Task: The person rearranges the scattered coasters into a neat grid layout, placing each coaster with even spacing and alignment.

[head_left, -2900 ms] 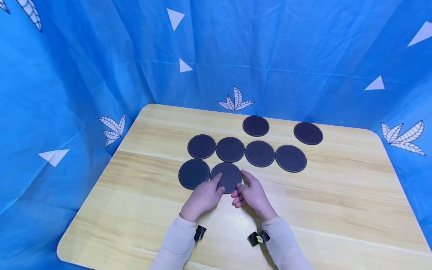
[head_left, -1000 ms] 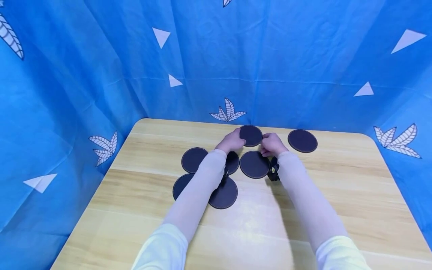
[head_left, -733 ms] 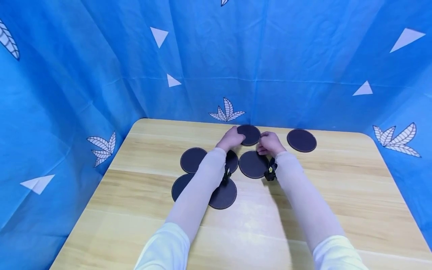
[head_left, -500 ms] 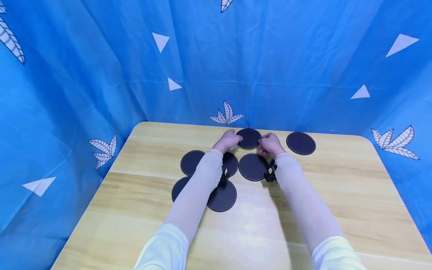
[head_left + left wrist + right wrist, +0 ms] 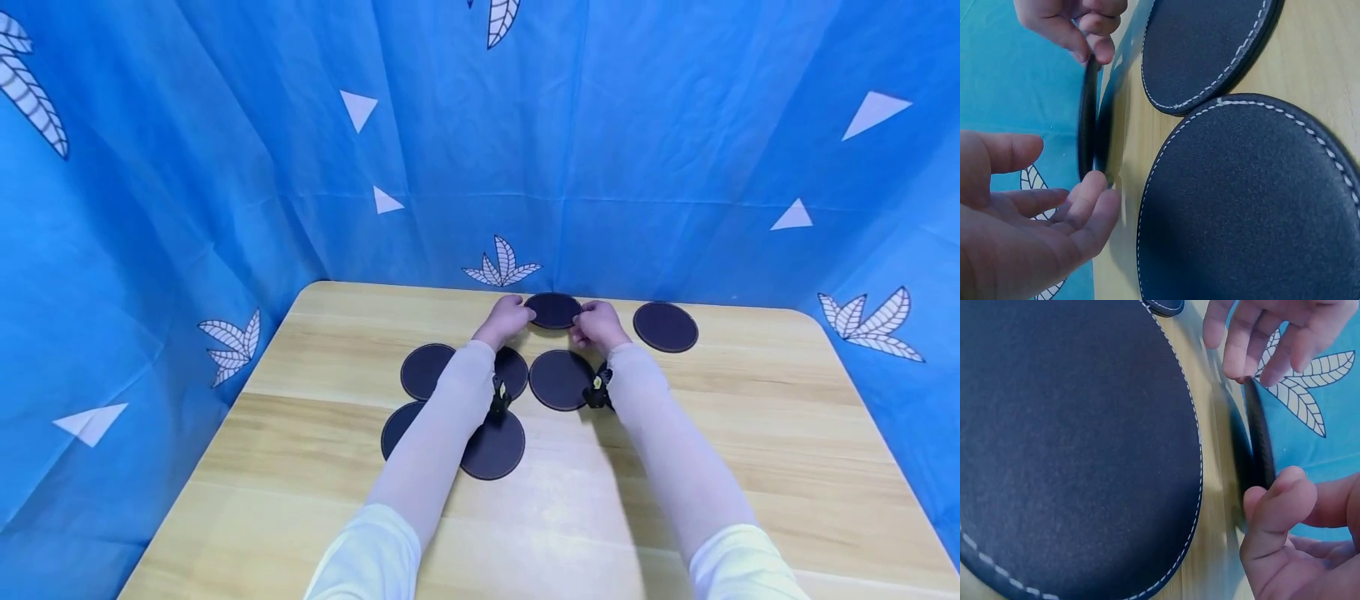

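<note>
A round black coaster (image 5: 553, 311) with a stitched rim is raised near the far table edge, between my two hands. Both wrist views show it nearly edge-on, its near side lifted from the wood. My left hand (image 5: 504, 320) holds its left edge at the fingertips, the other fingers spread loosely. At the opposite edge, my right hand (image 5: 600, 325) pinches it between thumb and finger. A coaster (image 5: 1085, 437) lies flat close by the right wrist, and another flat coaster (image 5: 1247, 200) fills much of the left wrist view.
One coaster (image 5: 666, 327) lies alone at the back right. Several others, such as the coaster (image 5: 562, 380) in the middle, lie in two rows, partly hidden by my forearms. A blue patterned curtain (image 5: 465, 125) hangs right behind the wooden table (image 5: 285, 467).
Both hands have left a nearer coaster and reached forward to the far one. In the last second that coaster has tilted up, looking narrower; the head view has shifted slightly.
</note>
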Demonstrator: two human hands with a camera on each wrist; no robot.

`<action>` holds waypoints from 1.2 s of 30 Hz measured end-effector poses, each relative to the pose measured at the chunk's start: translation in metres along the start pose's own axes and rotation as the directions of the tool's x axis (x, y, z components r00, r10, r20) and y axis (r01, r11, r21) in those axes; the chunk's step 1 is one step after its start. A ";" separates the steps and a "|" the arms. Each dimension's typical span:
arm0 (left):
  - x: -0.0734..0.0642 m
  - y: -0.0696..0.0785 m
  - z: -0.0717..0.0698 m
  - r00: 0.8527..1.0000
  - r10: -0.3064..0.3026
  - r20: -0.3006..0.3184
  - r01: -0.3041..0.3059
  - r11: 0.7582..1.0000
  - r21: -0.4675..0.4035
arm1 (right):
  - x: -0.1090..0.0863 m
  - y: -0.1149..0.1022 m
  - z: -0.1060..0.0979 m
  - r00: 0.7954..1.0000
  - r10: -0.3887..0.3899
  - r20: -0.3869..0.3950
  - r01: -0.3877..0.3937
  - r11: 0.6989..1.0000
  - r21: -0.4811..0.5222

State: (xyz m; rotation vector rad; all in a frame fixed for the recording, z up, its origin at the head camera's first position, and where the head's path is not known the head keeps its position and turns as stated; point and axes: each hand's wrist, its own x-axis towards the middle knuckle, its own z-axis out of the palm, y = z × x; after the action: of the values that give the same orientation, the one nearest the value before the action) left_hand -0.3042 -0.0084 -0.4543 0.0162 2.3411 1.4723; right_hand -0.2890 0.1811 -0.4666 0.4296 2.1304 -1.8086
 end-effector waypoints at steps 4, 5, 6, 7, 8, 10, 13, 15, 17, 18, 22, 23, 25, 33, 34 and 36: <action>0.002 -0.003 0.000 0.999 0.001 -0.044 -0.001 1.000 0.019 | -0.001 -0.002 0.000 1.000 0.017 0.022 -0.018 0.999 0.030; 0.002 -0.004 0.000 0.999 -0.001 -0.052 0.002 1.000 0.021 | -0.002 -0.002 0.000 0.999 0.020 0.031 -0.021 0.999 0.037; 0.002 -0.004 0.000 0.998 -0.001 -0.060 0.002 1.000 0.014 | -0.003 -0.003 -0.001 0.999 0.022 0.036 -0.024 0.999 0.048; 0.002 -0.005 0.000 0.997 -0.004 -0.071 0.004 1.000 -0.004 | -0.005 -0.004 -0.001 0.999 0.023 0.041 -0.025 0.998 0.057; 0.001 -0.005 0.000 0.996 -0.003 -0.085 0.001 1.000 -0.021 | -0.007 -0.004 -0.001 0.999 0.022 0.048 -0.026 0.997 0.069; -0.001 -0.006 0.000 0.994 0.004 -0.109 -0.012 0.997 -0.073 | -0.010 -0.006 -0.002 0.997 0.016 0.072 -0.022 0.996 0.088; -0.005 -0.005 -0.001 0.992 0.009 -0.127 -0.031 0.985 -0.173 | -0.014 -0.007 -0.005 0.992 0.000 0.127 -0.015 0.992 0.121; -0.008 -0.004 -0.002 0.993 0.011 -0.118 -0.038 0.972 -0.231 | -0.017 -0.008 -0.007 0.985 -0.015 0.173 -0.011 0.989 0.148; -0.010 -0.005 -0.004 0.995 0.013 -0.104 -0.041 0.961 -0.275 | -0.020 -0.007 -0.010 0.976 -0.037 0.214 -0.003 0.983 0.181; -0.011 -0.005 -0.005 0.995 0.017 -0.095 -0.044 0.955 -0.294 | -0.021 -0.007 -0.010 0.972 -0.048 0.229 0.002 0.980 0.199; -0.017 -0.006 -0.011 0.997 0.046 -0.055 -0.061 0.950 -0.307 | -0.027 -0.004 -0.014 0.948 -0.104 0.300 0.026 0.967 0.253; -0.018 -0.007 -0.012 0.997 0.057 -0.044 -0.068 0.950 -0.306 | -0.029 -0.004 -0.015 0.941 -0.116 0.318 0.031 0.965 0.261; -0.022 -0.008 -0.016 0.997 0.076 -0.022 -0.080 0.949 -0.305 | -0.032 -0.002 -0.016 0.923 -0.145 0.356 0.047 0.962 0.269; -0.042 -0.011 -0.024 0.984 0.179 0.024 -0.164 0.941 -0.296 | -0.050 0.009 -0.021 0.860 -0.277 0.428 0.137 0.935 0.328; -0.045 -0.011 -0.024 0.981 0.192 0.023 -0.177 0.940 -0.292 | -0.054 0.010 -0.021 0.856 -0.288 0.429 0.148 0.932 0.330; -0.053 -0.011 -0.025 0.977 0.215 0.018 -0.201 0.938 -0.281 | -0.061 0.012 -0.020 0.849 -0.308 0.429 0.172 0.929 0.326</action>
State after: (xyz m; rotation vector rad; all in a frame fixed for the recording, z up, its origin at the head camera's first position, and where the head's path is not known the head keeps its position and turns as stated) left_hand -0.2609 -0.0461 -0.4381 0.2298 2.1268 1.8703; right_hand -0.2296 0.2012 -0.4490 -0.2297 1.6529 -2.0939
